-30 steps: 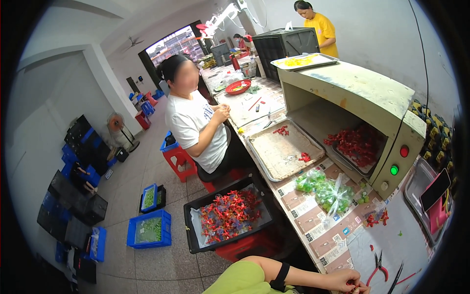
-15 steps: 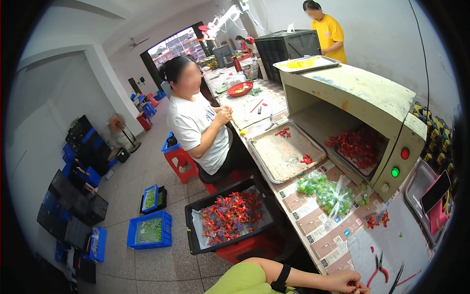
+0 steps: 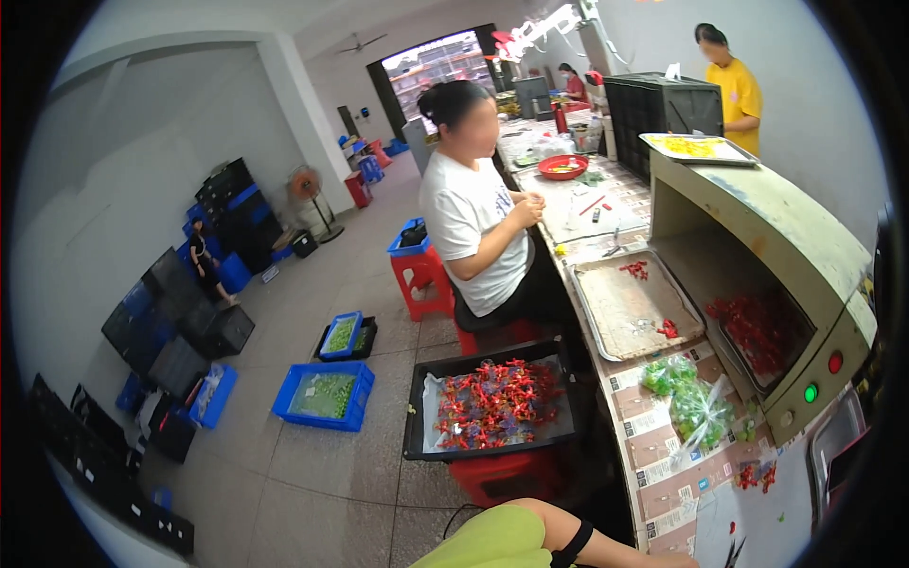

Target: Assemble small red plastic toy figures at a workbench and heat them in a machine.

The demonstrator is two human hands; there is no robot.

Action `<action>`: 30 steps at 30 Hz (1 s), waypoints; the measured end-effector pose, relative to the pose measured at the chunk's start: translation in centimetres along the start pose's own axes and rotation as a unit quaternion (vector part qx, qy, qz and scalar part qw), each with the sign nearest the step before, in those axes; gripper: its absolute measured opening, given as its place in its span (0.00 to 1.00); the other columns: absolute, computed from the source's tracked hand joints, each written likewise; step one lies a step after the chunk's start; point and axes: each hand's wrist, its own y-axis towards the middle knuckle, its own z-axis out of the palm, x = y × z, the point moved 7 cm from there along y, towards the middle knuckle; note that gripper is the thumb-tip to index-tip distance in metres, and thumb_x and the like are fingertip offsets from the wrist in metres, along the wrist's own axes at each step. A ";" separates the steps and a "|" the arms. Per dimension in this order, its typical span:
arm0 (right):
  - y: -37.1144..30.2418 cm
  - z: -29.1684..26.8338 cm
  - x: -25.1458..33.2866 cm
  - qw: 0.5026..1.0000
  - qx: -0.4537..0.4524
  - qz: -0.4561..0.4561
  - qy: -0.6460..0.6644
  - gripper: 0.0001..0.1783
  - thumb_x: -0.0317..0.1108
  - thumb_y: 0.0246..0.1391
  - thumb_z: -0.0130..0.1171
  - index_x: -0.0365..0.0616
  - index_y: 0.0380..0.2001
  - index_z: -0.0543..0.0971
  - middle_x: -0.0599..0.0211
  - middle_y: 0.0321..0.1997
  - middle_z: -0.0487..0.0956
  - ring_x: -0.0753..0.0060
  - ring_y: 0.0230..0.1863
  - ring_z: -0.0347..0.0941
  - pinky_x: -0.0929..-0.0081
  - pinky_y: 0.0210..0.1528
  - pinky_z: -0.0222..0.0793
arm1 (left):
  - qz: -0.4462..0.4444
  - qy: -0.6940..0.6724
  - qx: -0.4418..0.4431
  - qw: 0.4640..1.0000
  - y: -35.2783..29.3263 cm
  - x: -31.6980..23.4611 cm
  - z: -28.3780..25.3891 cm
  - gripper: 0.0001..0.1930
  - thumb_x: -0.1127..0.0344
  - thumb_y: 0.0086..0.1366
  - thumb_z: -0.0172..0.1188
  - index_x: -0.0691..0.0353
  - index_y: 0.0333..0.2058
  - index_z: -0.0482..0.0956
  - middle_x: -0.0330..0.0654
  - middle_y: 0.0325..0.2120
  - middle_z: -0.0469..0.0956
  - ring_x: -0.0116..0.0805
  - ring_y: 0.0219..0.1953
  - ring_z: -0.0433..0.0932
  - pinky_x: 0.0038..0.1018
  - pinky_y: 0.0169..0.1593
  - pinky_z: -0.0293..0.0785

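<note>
My left forearm (image 3: 606, 549), with a black band and a light green sleeve, reaches right along the lower edge. Only a sliver of my left hand (image 3: 670, 561) shows there; its fingers are cut off, so what it holds is hidden. My right hand is out of view. Just right of my left hand, the tips of a dark tool (image 3: 734, 554) lie on the pale work surface. Beyond it are small red pieces (image 3: 756, 475) and a clear plastic bag of green pieces (image 3: 701, 417). A metal tray (image 3: 630, 317) with a few red pieces lies farther along the bench.
A beige machine (image 3: 791, 222) with a lit green button and red pieces inside stands at right. A black crate (image 3: 417, 426) of red pieces rests on a red stool (image 3: 507, 481). A co-worker (image 3: 478, 213) sits beyond. Blue crates (image 3: 355, 417) stand on the floor.
The view has swung left, so the bench and co-worker appear farther right. My left hand, whose closed fingers showed before, has slipped mostly below the lower edge.
</note>
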 end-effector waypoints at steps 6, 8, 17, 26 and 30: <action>-0.1 0.1 0.6 0.999 -0.028 0.007 -0.034 0.15 0.37 0.56 0.48 0.37 0.40 0.68 0.58 0.42 0.72 0.68 0.40 0.67 0.75 0.42 0.65 | 0.014 -0.017 -0.010 1.000 -0.2 0.2 0.0 0.20 0.49 0.50 0.59 0.64 0.25 0.76 0.47 0.22 0.75 0.40 0.25 0.74 0.31 0.29 0.68; -0.1 0.6 1.4 0.999 -0.017 -0.013 -0.042 0.15 0.38 0.55 0.48 0.37 0.40 0.68 0.58 0.41 0.72 0.67 0.40 0.67 0.74 0.43 0.65 | 0.024 -0.010 -0.021 0.999 -0.2 0.6 0.1 0.19 0.50 0.50 0.59 0.64 0.25 0.75 0.47 0.22 0.75 0.39 0.25 0.73 0.31 0.29 0.68; -0.9 -0.9 0.0 0.999 -0.030 0.007 -0.029 0.16 0.38 0.57 0.47 0.37 0.42 0.67 0.57 0.43 0.70 0.68 0.40 0.67 0.76 0.43 0.64 | 0.052 -0.026 0.004 0.998 0.3 0.2 1.3 0.18 0.52 0.50 0.59 0.64 0.25 0.75 0.47 0.22 0.75 0.39 0.25 0.73 0.31 0.29 0.68; 0.5 1.7 4.2 0.997 0.009 -0.044 -0.061 0.07 0.31 0.57 0.46 0.38 0.34 0.68 0.63 0.38 0.71 0.75 0.37 0.66 0.79 0.40 0.63 | 0.038 -0.092 0.041 0.994 -0.5 -0.4 -0.8 0.07 0.69 0.54 0.56 0.65 0.30 0.72 0.43 0.25 0.72 0.33 0.27 0.72 0.25 0.31 0.69; -0.2 0.9 3.7 0.998 -0.002 -0.018 -0.061 0.07 0.31 0.57 0.45 0.38 0.34 0.68 0.64 0.39 0.71 0.76 0.37 0.66 0.80 0.40 0.63 | 0.044 -0.102 0.032 0.993 -0.3 -0.4 0.0 0.06 0.70 0.56 0.54 0.66 0.30 0.71 0.44 0.24 0.72 0.32 0.25 0.74 0.24 0.28 0.69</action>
